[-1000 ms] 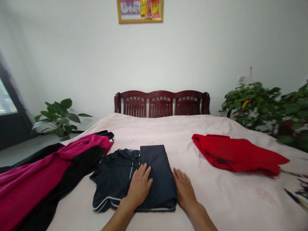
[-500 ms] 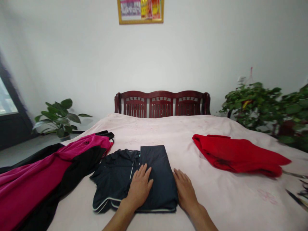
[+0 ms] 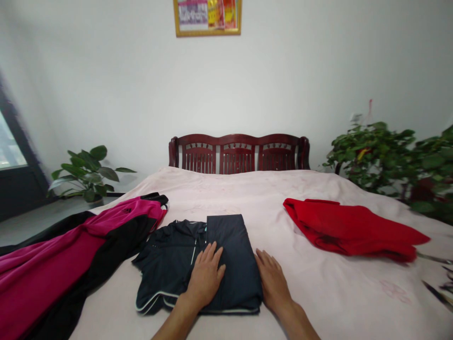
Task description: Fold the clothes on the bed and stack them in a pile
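A dark navy jacket with white piping lies partly folded on the bed, its right side turned over in a flat, straight-edged panel. My left hand rests flat on it near the edge of that panel, fingers stretched out. Along the jacket's right edge lies my right hand, fingers extended and close together, touching the bedsheet and the side of the cloth. Neither hand grips anything. The jacket's underside is hidden.
A pink and black garment spreads over the bed's left side. Folded red cloth lies to the right, with dark, thin objects at the right edge. Pale pink bedsheet covers the bed; a wooden headboard and plants stand beyond.
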The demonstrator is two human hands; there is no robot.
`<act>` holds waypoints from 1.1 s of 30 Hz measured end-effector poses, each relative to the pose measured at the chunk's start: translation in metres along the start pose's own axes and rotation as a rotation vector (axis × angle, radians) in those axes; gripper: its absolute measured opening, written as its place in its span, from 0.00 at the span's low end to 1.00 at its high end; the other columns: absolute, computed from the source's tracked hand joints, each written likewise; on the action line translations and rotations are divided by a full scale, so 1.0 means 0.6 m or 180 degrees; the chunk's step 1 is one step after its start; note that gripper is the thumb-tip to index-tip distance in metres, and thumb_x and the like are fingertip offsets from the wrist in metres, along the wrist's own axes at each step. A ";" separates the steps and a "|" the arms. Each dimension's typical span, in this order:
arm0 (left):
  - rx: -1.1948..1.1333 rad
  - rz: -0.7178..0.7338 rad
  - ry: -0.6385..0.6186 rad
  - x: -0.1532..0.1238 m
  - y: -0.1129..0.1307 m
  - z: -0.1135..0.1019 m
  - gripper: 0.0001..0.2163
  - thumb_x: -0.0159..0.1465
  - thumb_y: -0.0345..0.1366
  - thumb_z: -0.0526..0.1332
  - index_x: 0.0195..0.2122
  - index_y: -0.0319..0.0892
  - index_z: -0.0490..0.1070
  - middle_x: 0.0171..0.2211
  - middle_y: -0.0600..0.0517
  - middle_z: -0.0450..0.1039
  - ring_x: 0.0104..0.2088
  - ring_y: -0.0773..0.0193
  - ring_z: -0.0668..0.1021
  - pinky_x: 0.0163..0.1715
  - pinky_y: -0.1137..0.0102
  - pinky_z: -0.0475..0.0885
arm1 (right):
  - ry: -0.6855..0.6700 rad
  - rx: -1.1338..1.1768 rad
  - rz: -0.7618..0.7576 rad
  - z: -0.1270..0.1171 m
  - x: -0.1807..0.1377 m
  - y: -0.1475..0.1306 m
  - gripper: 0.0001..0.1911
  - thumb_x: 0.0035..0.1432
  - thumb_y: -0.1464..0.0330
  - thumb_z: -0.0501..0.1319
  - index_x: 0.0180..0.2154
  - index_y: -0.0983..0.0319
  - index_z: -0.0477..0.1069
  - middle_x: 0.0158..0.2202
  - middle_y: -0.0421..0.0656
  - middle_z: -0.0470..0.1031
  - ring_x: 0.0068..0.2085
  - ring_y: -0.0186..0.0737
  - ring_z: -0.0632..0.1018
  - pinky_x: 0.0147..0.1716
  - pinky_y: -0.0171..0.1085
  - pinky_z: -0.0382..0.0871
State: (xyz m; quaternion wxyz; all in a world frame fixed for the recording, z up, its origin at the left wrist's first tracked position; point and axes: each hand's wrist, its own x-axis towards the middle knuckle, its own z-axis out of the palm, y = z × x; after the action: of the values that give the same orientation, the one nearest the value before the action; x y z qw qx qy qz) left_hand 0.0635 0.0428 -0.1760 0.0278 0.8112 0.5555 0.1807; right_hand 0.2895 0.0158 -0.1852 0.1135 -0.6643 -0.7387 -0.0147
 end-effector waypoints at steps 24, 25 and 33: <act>0.0116 -0.0016 -0.0065 -0.001 0.006 -0.008 0.24 0.69 0.38 0.51 0.67 0.43 0.60 0.70 0.46 0.55 0.69 0.53 0.59 0.66 0.53 0.58 | -0.0016 0.0063 -0.0003 0.008 0.003 0.005 0.32 0.61 0.77 0.48 0.66 0.65 0.60 0.69 0.51 0.57 0.69 0.51 0.59 0.67 0.51 0.52; 0.0115 -0.0015 -0.0060 -0.001 0.006 -0.008 0.24 0.69 0.38 0.51 0.67 0.43 0.60 0.70 0.46 0.55 0.69 0.53 0.59 0.66 0.53 0.58 | -0.0012 0.0075 -0.0001 0.009 0.003 0.006 0.32 0.60 0.78 0.48 0.66 0.65 0.60 0.69 0.51 0.57 0.69 0.51 0.59 0.67 0.51 0.51; 0.0091 -0.0006 -0.0034 0.000 0.004 -0.006 0.24 0.69 0.38 0.51 0.66 0.43 0.61 0.69 0.45 0.55 0.69 0.53 0.59 0.66 0.53 0.58 | -0.0045 0.0071 0.0009 0.005 0.002 0.004 0.31 0.61 0.77 0.48 0.66 0.65 0.60 0.69 0.51 0.57 0.69 0.51 0.59 0.67 0.51 0.52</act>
State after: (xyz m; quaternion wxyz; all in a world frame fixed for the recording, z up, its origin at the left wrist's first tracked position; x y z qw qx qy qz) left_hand 0.0647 0.0412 -0.1722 0.0194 0.8120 0.5586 0.1683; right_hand 0.2915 0.0180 -0.1881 0.1156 -0.6641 -0.7387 -0.0016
